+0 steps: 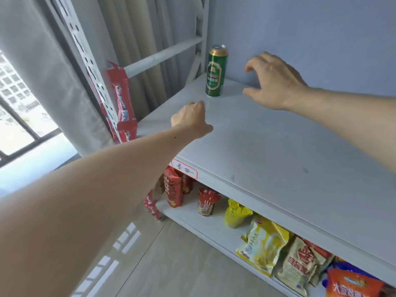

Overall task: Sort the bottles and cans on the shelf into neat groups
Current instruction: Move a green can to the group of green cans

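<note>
A tall green beer can [215, 72] with a gold rim stands upright in the far left corner of the white shelf [267, 151]. My right hand [273, 82] hovers just to the right of the can, fingers spread and relaxed, holding nothing and not touching it. My left hand [191, 118] is lower and nearer, in front of the can, over the shelf's left part. Its fingers curl under, away from the camera, and I see nothing in them.
Red snack packets [122, 103] hang on the shelf's perforated left post [96, 78]. The lower shelf [192, 217] carries red, yellow and orange snack bags. A handwritten label [184, 171] sticks to the shelf's front edge. Grey curtain and a window lie to the left.
</note>
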`<state>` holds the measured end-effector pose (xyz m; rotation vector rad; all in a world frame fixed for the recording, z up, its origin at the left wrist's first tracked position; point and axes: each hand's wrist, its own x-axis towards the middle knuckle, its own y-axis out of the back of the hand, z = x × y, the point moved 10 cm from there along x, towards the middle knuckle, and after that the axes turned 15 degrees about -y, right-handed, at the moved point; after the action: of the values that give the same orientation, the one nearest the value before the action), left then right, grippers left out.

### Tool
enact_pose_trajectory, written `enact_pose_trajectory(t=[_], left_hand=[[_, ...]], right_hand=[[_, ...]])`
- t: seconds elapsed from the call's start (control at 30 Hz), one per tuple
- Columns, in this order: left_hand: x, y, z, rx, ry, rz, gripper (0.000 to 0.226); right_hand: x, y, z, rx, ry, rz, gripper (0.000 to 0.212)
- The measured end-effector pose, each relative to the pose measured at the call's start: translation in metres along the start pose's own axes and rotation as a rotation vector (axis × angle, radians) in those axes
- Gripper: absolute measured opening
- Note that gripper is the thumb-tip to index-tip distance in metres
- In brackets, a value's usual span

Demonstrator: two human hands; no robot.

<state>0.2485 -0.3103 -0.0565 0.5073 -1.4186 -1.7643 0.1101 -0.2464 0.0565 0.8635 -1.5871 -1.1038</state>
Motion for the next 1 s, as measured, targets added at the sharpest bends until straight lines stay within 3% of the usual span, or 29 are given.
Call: enact_pose_trajectory(t=[0.3, 0.57, 0.7, 1.0], left_hand=[[0.101, -0.041, -0.056, -0.127, 0.020, -0.053, 0.077], [0.185, -0.074, -0.083, -0.153, -0.015, -0.076, 0.105], [0.208, -0.078, -0.089, -0.199, -0.009, -0.005, 0.095], [0.236, -0.085, -0.080, -0.327, -0.026, 0.129, 0.070]], right_hand=[[0.096, -0.069, -0.002, -0.004, -0.104, -0.092, 0.073], [0.177, -0.108, -0.003, 0.064, -0.209, -0.075, 0.092], [0.206, -0.120, -0.003, 0.109, -0.261, -0.096, 0.096], [0.215, -0.127, 0.001, 0.214, -0.282, -0.073, 0.082]])
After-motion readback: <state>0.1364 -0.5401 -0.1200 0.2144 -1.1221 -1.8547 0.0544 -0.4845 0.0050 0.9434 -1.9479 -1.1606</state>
